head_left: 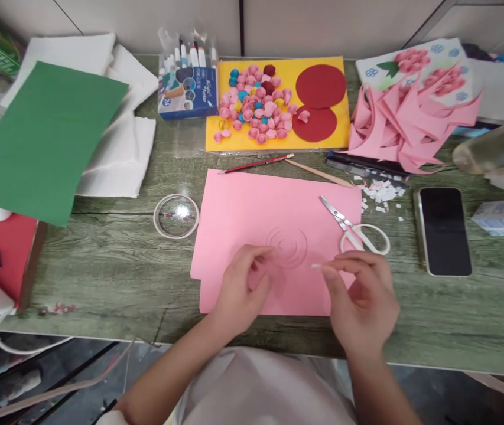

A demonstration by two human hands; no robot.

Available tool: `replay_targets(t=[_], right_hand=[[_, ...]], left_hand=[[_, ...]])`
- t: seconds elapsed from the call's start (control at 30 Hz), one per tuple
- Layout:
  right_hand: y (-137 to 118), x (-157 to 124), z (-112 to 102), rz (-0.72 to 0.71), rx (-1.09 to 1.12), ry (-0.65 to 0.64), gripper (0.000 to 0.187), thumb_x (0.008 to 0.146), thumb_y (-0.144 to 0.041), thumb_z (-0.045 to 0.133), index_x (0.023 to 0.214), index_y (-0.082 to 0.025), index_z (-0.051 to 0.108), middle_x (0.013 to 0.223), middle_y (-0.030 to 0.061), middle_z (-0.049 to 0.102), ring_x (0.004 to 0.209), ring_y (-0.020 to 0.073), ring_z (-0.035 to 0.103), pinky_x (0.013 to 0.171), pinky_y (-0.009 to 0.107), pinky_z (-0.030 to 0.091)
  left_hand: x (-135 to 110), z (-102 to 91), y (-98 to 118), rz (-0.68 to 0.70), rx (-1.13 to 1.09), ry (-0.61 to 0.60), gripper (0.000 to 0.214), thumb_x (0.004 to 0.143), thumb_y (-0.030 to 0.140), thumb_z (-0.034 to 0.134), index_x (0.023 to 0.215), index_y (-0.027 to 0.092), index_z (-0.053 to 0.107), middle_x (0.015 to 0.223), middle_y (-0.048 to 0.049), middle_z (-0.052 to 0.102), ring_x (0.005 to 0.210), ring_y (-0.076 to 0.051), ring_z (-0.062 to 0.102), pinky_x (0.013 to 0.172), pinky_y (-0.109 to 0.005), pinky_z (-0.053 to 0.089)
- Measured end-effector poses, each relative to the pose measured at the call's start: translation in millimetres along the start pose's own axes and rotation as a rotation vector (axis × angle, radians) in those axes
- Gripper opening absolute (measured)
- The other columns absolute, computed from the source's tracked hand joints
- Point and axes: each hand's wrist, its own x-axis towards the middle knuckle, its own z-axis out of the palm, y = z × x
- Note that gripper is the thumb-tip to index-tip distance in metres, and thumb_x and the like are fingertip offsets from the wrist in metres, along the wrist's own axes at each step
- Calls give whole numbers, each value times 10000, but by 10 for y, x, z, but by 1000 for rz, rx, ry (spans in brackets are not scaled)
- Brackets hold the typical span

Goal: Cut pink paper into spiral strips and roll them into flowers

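My left hand is curled over the near part of the pink paper sheets, its fingers pinched beside a pink paper spiral; what it holds is too small to name. My right hand pinches a small white strip at its fingertips, just right of the spiral. White-handled scissors lie on the sheet's right edge, behind my right hand.
A tape roll lies left of the pink sheets. Behind are a pencil, a yellow sheet with small paper roses and red discs, a marker box, pink offcuts. A phone lies right, green paper left.
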Motion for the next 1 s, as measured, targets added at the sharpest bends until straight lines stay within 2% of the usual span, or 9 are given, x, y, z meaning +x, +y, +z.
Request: replay_targets(t=[0.13, 0.23, 0.5, 1.0], right_hand=[[137, 178, 65, 110, -24, -217, 86, 821, -279, 631, 765, -214, 623, 842, 27, 581, 823, 198, 566, 752, 360, 443], [184, 262, 165, 127, -77, -318, 116, 825, -295, 624, 754, -204, 623, 815, 24, 587, 807, 196, 558, 744, 356, 441], [147, 262, 361, 131, -226, -373, 147, 818, -300, 623, 717, -195, 644, 838, 41, 594, 840, 223, 517, 802, 402, 398], [163, 256, 423, 69, -340, -374, 134, 814, -290, 638, 718, -196, 647, 843, 32, 603, 829, 227, 508, 801, 409, 366]], left_hand=[[16, 61, -145, 291, 504, -53, 293, 849, 136, 471, 1126, 145, 565, 1231, -139, 564, 1186, -277, 469, 964, -459, 401], [26, 97, -200, 374, 666, -108, 352, 857, 131, 457, 1200, 114, 530, 1326, -147, 518, 1276, -291, 402, 1017, -467, 354], [43, 108, -241, 398, 722, -89, 369, 853, 155, 480, 1215, 115, 543, 1338, -130, 524, 1282, -275, 408, 1033, -439, 347], [42, 120, -229, 390, 736, -89, 360, 864, 181, 471, 1209, 122, 556, 1339, -121, 529, 1271, -273, 419, 1020, -439, 350]])
